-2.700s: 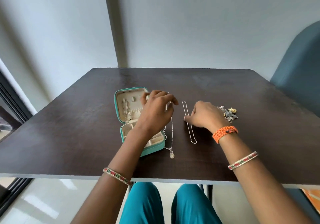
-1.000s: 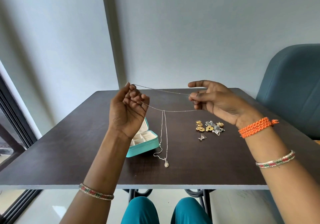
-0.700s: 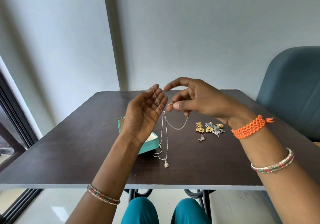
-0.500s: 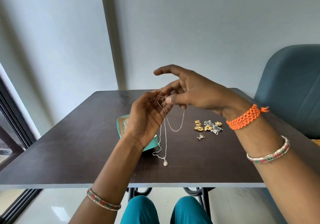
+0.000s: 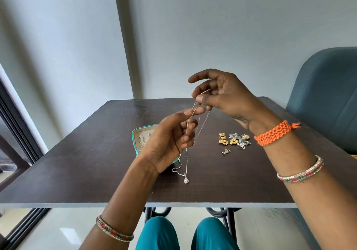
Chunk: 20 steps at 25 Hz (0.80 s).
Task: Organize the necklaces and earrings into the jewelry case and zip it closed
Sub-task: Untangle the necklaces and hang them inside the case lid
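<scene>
Both hands are raised above the dark wood-grain worktop (image 5: 81, 164), working one fine silver chain (image 5: 201, 128). The right hand (image 5: 228, 99) pinches the chain's top between thumb and forefinger, its other fingers fanned loosely; the left hand (image 5: 170, 141), at 8 o'clock from it, takes the strands between thumb tip and curled fingers. One second ago the chain was stretched wide between hands held well apart; since then the hands have closed together, and the chain now hangs doubled in a narrow loop. Judged from this, it is being folded to a length that fits the case.

The teal jewelry case (image 5: 137, 134), with rounded corners and a pale, seemingly padded lining, stands open behind the left hand at 9 o'clock from the worktop's middle; a small silvery piece already lies against its lining, though its kind is hard to make out. A second necklace (image 5: 185, 164), thin, beaded at intervals and ending in a small oval pendant (image 5: 186, 181), lies on the worktop just beside the case's right edge.

The earrings (image 5: 234, 139), a tight cluster of gold floral and grey-silver metal pieces, sit at 3 o'clock from the case, well apart from it; a lone triangular earring (image 5: 225, 151) lies just nearer. None of these is yet stowed, and the zip stands undone
</scene>
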Each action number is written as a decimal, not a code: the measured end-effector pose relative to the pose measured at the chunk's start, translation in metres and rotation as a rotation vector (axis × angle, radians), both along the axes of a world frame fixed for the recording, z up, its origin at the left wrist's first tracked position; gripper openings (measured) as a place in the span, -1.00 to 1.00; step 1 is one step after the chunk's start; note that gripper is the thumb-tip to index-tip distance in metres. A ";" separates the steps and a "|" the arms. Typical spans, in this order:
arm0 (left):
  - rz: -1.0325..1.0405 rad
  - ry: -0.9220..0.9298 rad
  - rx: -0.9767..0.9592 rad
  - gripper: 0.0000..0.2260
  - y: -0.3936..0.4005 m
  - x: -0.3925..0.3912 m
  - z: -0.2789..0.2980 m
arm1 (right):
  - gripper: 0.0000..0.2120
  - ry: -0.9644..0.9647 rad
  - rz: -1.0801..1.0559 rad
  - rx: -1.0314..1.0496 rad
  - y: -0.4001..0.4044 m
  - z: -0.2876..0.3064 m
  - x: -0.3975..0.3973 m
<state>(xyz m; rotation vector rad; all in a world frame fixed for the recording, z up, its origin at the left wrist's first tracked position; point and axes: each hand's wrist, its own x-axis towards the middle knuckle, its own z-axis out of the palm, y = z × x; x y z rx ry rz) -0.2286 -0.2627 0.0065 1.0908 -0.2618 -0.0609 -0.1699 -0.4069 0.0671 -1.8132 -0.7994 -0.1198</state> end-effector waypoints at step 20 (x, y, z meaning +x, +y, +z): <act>0.021 -0.015 -0.622 -0.66 0.009 0.006 -0.005 | -0.88 0.308 0.108 -0.265 -0.003 -0.031 -0.010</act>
